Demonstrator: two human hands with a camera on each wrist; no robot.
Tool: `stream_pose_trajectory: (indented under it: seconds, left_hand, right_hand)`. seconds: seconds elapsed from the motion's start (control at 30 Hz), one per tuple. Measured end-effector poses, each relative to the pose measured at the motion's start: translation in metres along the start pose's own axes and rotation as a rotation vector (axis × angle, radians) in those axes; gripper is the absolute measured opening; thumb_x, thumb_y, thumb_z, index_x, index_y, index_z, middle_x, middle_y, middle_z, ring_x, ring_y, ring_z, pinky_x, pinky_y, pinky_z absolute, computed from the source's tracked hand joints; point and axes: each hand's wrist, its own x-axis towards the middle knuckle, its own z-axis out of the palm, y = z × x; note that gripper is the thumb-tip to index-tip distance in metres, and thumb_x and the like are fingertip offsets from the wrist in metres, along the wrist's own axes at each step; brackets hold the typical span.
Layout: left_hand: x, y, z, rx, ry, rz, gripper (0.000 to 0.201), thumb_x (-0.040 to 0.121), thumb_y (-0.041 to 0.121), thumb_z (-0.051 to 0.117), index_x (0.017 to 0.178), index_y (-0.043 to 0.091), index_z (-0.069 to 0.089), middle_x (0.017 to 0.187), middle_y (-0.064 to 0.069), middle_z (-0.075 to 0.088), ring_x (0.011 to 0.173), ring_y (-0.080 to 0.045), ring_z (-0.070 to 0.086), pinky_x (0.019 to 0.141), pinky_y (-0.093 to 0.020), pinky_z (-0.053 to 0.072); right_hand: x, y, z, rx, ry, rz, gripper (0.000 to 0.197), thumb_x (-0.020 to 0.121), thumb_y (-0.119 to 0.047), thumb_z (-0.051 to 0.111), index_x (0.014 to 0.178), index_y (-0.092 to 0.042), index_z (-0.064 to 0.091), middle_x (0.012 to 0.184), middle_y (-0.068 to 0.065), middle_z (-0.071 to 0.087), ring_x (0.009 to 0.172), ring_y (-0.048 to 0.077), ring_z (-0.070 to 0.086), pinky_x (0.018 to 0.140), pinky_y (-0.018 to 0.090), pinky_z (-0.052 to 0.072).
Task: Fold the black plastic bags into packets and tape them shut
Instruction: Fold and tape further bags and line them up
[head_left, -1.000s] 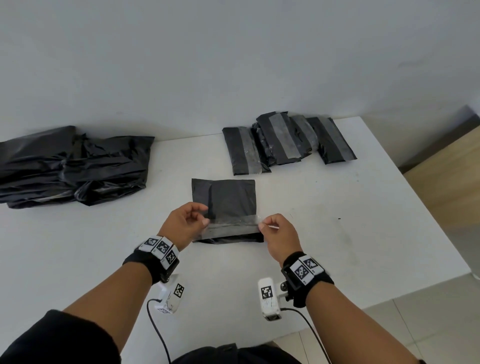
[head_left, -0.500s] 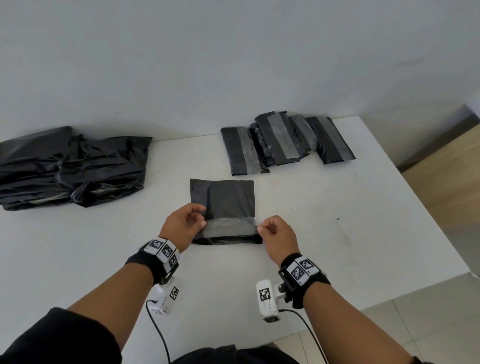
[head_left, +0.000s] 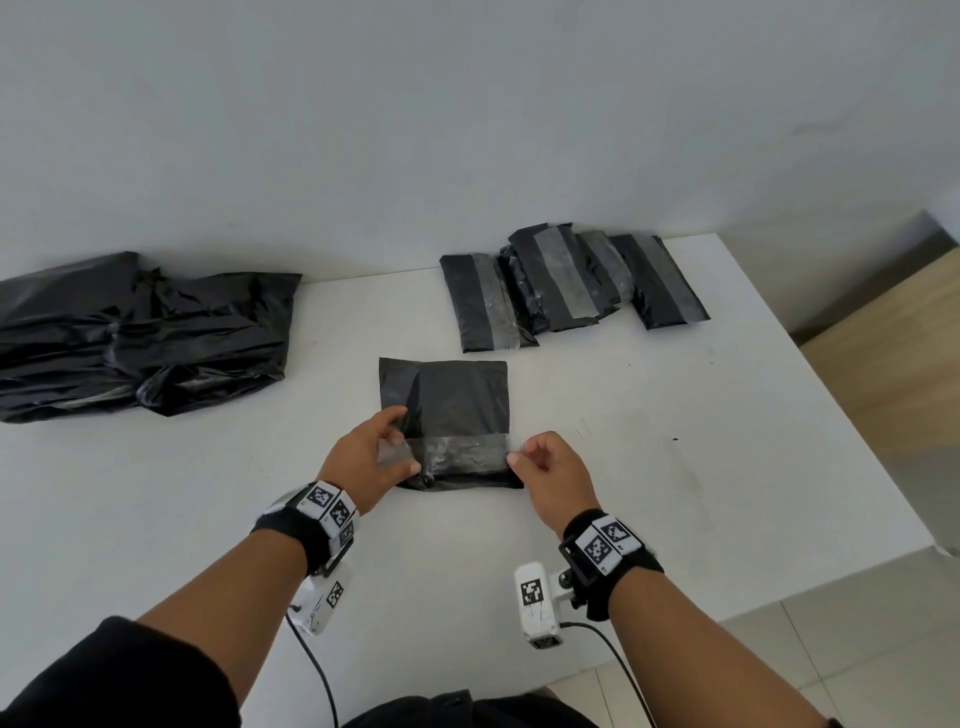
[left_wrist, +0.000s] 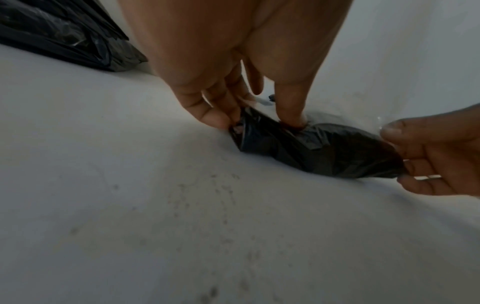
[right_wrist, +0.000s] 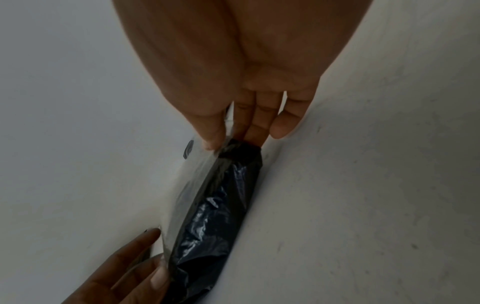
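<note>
Counted on the white table (head_left: 675, 467): four taped black packets (head_left: 563, 283) in a cluster at the far edge; one folded black bag (head_left: 447, 400) in the middle, with one strip of clear tape (head_left: 457, 451) across it; one heap of unfolded black bags (head_left: 135, 332) far left, number within impossible to tell. Two hands.

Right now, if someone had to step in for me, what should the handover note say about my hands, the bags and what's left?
Left hand: pinches the left end of the clear tape strip.
Right hand: pinches the strip's right end.
The strip is stretched across the near part of the folded bag at mid-table; whether it is pressed down yet is unclear.
Done: four taped packets at the far right.
Left: stick and smooth this tape, then fold and tape the unfolded bags piled at the far left.
</note>
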Motion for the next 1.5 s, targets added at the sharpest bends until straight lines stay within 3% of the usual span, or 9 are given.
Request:
stream_pose_trajectory:
  seconds: [0.1, 0.2, 0.33, 0.4, 0.57, 0.77, 0.87, 1.23, 1.5]
  left_hand:
    - [0.001, -0.005, 0.001, 0.088, -0.052, -0.026, 0.073, 0.075, 0.044, 0.079, 0.138, 0.032, 0.044, 0.115, 0.009, 0.058, 0.105, -0.013, 0.057, 0.093, -0.030, 0.046]
    - [-0.001, -0.005, -0.004, 0.075, -0.144, -0.053, 0.065, 0.071, 0.043, 0.084, 0.127, 0.030, 0.055, 0.115, 0.013, 0.059, 0.106, -0.009, 0.056, 0.094, -0.026, 0.043]
    - [-0.004, -0.008, -0.011, 0.028, -0.158, -0.049, 0.025, 0.068, 0.026, 0.087, 0.083, 0.026, 0.067, 0.081, 0.008, 0.067, 0.078, -0.011, 0.060, 0.072, -0.026, 0.045]
    - [-0.007, -0.012, -0.012, -0.066, -0.119, -0.036, 0.020, 0.070, 0.020, 0.086, 0.072, 0.026, 0.068, 0.074, 0.005, 0.067, 0.069, -0.009, 0.057, 0.068, -0.027, 0.044]
    - [-0.016, -0.015, -0.012, -0.184, -0.053, 0.032, 0.018, 0.081, 0.016, 0.077, 0.079, 0.030, 0.066, 0.074, 0.003, 0.069, 0.069, -0.013, 0.061, 0.070, -0.026, 0.048]
    - [-0.023, -0.022, -0.009, -0.202, -0.016, -0.012, 0.011, 0.089, 0.020, 0.069, 0.081, 0.024, 0.063, 0.071, 0.002, 0.071, 0.063, -0.013, 0.060, 0.068, -0.032, 0.048]
    - [-0.028, -0.023, -0.005, -0.210, 0.036, -0.058, 0.010, 0.091, 0.021, 0.066, 0.081, 0.023, 0.065, 0.069, 0.007, 0.070, 0.063, -0.007, 0.060, 0.067, -0.027, 0.048]
    - [-0.027, -0.020, 0.001, -0.107, 0.151, -0.165, 0.028, 0.095, 0.036, 0.058, 0.072, 0.020, 0.063, 0.063, 0.002, 0.065, 0.060, -0.015, 0.058, 0.058, -0.026, 0.041]
    - [-0.026, -0.016, 0.004, -0.018, 0.198, -0.224, 0.033, 0.095, 0.044, 0.054, 0.072, 0.022, 0.059, 0.065, 0.000, 0.064, 0.066, -0.017, 0.060, 0.060, -0.028, 0.041]
  right_hand:
    - [-0.001, -0.001, 0.000, 0.039, -0.021, 0.042, 0.020, 0.086, -0.027, 0.074, 0.095, -0.024, 0.056, 0.094, 0.000, 0.068, 0.088, 0.017, 0.065, 0.079, 0.028, 0.052]
    - [-0.001, -0.004, -0.003, 0.055, -0.032, 0.071, 0.029, 0.087, -0.023, 0.074, 0.109, -0.026, 0.055, 0.094, 0.001, 0.066, 0.089, 0.015, 0.065, 0.077, 0.022, 0.049]
    - [0.000, -0.002, -0.006, 0.011, -0.041, 0.028, 0.010, 0.088, -0.021, 0.073, 0.094, -0.021, 0.065, 0.077, -0.005, 0.062, 0.072, 0.009, 0.058, 0.074, 0.023, 0.048]
    - [-0.001, 0.000, -0.007, 0.007, -0.045, 0.001, 0.007, 0.088, -0.020, 0.071, 0.085, -0.020, 0.065, 0.075, -0.008, 0.063, 0.068, 0.007, 0.056, 0.072, 0.023, 0.048]
    - [-0.008, 0.001, -0.004, 0.091, -0.056, -0.016, 0.006, 0.093, -0.018, 0.065, 0.089, -0.014, 0.062, 0.078, -0.006, 0.062, 0.071, 0.006, 0.055, 0.073, 0.023, 0.048]
    - [-0.009, 0.003, 0.001, 0.043, -0.046, -0.019, 0.005, 0.096, -0.022, 0.060, 0.093, -0.019, 0.062, 0.091, 0.006, 0.069, 0.084, 0.019, 0.063, 0.078, 0.026, 0.051]
    - [-0.012, -0.001, 0.004, -0.017, -0.043, -0.016, 0.009, 0.098, -0.023, 0.056, 0.094, -0.017, 0.061, 0.089, 0.001, 0.067, 0.078, 0.012, 0.060, 0.072, 0.020, 0.048]
    - [-0.017, 0.000, 0.005, -0.110, 0.005, 0.021, 0.016, 0.098, -0.027, 0.056, 0.083, -0.019, 0.055, 0.070, -0.010, 0.054, 0.062, 0.006, 0.048, 0.062, 0.020, 0.038]
    - [-0.013, -0.004, 0.007, -0.248, 0.032, 0.077, 0.031, 0.100, -0.027, 0.049, 0.071, -0.015, 0.051, 0.068, -0.004, 0.054, 0.066, 0.014, 0.049, 0.057, 0.020, 0.035]
